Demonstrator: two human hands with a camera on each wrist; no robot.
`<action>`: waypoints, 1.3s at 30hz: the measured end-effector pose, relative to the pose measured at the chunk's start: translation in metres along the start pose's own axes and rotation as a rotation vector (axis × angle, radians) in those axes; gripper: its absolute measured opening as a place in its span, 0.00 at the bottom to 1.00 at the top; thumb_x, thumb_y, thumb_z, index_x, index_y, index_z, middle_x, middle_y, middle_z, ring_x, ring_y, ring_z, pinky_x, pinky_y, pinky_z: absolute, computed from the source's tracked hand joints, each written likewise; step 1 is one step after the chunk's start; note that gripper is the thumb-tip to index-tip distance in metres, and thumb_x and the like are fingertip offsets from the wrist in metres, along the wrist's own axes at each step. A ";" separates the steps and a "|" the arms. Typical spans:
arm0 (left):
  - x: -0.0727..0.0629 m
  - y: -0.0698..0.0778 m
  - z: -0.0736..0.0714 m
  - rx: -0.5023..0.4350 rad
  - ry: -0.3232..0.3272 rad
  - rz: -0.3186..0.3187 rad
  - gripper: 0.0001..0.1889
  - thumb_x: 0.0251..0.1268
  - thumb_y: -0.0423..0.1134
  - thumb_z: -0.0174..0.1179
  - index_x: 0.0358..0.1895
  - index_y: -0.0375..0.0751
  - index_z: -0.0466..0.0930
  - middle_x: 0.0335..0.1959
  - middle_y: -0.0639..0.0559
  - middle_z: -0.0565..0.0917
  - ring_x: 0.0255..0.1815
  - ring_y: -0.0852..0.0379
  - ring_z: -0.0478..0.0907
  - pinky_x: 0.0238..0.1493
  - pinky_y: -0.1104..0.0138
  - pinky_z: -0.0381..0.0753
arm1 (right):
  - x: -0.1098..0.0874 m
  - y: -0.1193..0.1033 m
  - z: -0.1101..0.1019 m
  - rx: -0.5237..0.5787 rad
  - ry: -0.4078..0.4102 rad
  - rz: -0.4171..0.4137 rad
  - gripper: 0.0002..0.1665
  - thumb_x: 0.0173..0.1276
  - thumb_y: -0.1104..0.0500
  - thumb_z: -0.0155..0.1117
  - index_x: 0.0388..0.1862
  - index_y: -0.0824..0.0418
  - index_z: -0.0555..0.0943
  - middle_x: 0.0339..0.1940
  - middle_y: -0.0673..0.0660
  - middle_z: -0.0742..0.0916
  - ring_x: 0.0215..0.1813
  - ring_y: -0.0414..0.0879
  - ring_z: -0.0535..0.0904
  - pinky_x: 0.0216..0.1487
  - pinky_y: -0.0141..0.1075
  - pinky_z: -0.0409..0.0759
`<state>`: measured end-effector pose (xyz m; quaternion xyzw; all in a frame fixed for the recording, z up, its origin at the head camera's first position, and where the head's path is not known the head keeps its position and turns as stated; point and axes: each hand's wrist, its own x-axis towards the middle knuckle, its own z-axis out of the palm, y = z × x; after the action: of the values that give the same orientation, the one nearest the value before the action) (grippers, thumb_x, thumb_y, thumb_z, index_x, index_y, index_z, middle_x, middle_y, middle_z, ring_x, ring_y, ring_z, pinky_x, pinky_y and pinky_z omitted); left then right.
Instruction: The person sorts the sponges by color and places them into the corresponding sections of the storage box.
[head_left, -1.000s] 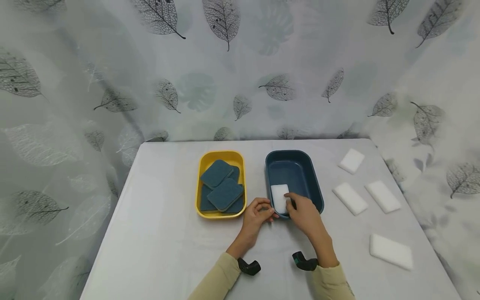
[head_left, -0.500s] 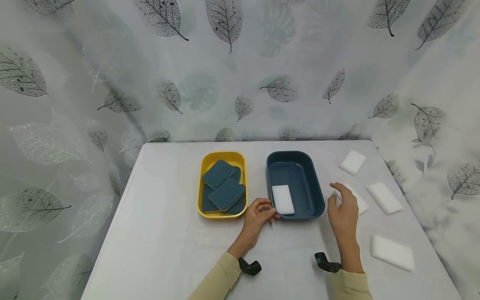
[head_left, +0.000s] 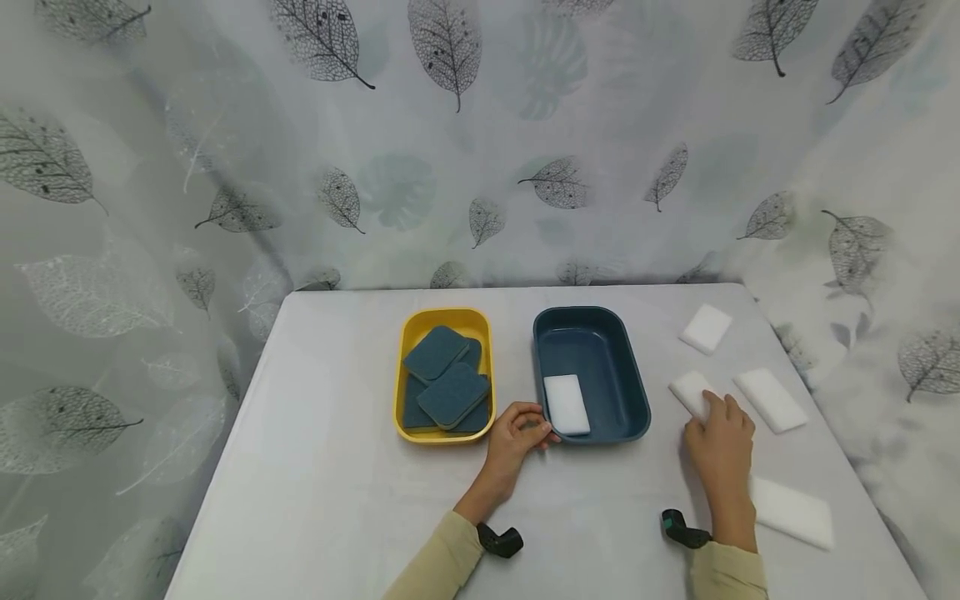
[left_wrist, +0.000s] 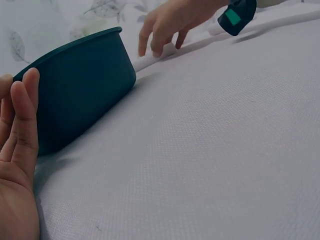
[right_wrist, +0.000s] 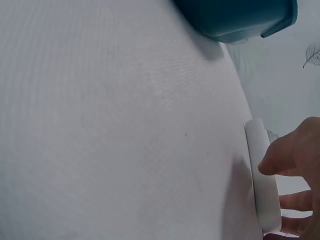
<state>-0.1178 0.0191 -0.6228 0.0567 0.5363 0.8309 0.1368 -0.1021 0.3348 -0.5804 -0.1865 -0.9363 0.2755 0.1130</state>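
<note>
At the right of the head view, the right hand (head_left: 722, 442) curls thumb and fingers narrowly about a white sponge block (head_left: 687, 388) on the table (head_left: 337, 467). At lower centre, the left hand (head_left: 514, 437) pinches the dark blue tray (head_left: 611, 392) by its lower-left rim.

Extends left arm (head_left: 438, 554) toward the far right; holds left hand (head_left: 513, 442) in a pinch, left thumb (left_wrist: 5, 86) opposite left fingers (left_wrist: 24, 125). Extends right arm (head_left: 733, 523) almost straight toward the far side; holds right hand (head_left: 722, 446) with right fingers (left_wrist: 159, 40) bent downward, right thumb (right_wrist: 280, 156) apart on their left.
</note>
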 end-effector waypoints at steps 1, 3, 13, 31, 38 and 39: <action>0.000 0.000 0.000 0.000 0.001 0.001 0.21 0.71 0.32 0.66 0.60 0.25 0.70 0.42 0.52 0.83 0.37 0.60 0.90 0.38 0.70 0.85 | 0.000 0.001 0.000 -0.006 0.004 -0.009 0.31 0.69 0.68 0.50 0.71 0.76 0.69 0.74 0.84 0.67 0.75 0.84 0.58 0.72 0.74 0.59; 0.000 -0.001 -0.001 0.000 0.005 0.002 0.21 0.71 0.32 0.66 0.60 0.26 0.71 0.42 0.53 0.83 0.37 0.60 0.90 0.38 0.70 0.85 | 0.001 0.001 0.001 -0.022 0.025 -0.028 0.30 0.68 0.68 0.52 0.69 0.77 0.70 0.71 0.84 0.70 0.72 0.83 0.61 0.72 0.72 0.59; 0.002 0.001 0.000 0.005 0.005 0.003 0.20 0.72 0.31 0.65 0.59 0.26 0.71 0.41 0.54 0.83 0.37 0.60 0.90 0.38 0.71 0.85 | 0.000 -0.013 0.000 0.064 0.109 0.057 0.29 0.72 0.63 0.63 0.69 0.72 0.74 0.69 0.79 0.76 0.67 0.77 0.68 0.65 0.67 0.67; 0.001 0.000 0.000 0.011 0.003 -0.008 0.20 0.72 0.31 0.65 0.60 0.25 0.70 0.41 0.54 0.83 0.37 0.61 0.90 0.38 0.70 0.85 | -0.027 -0.071 -0.001 0.271 0.214 -0.143 0.30 0.68 0.62 0.74 0.66 0.67 0.77 0.63 0.70 0.78 0.53 0.60 0.78 0.45 0.12 0.64; 0.001 0.000 0.000 0.014 -0.004 -0.015 0.19 0.74 0.28 0.61 0.61 0.23 0.69 0.41 0.56 0.84 0.37 0.61 0.90 0.38 0.70 0.85 | -0.035 -0.086 0.011 0.300 0.182 -0.271 0.29 0.68 0.62 0.75 0.65 0.67 0.77 0.68 0.67 0.80 0.52 0.58 0.80 0.47 0.07 0.65; 0.001 0.000 0.000 0.015 -0.008 -0.012 0.19 0.74 0.28 0.61 0.61 0.23 0.69 0.41 0.55 0.84 0.37 0.60 0.90 0.38 0.70 0.85 | -0.035 -0.087 0.013 0.291 0.172 -0.281 0.29 0.68 0.61 0.75 0.66 0.67 0.77 0.70 0.66 0.79 0.53 0.58 0.80 0.48 0.08 0.66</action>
<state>-0.1188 0.0195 -0.6233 0.0576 0.5424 0.8258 0.1435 -0.0994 0.2464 -0.5462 -0.0589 -0.8903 0.3723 0.2554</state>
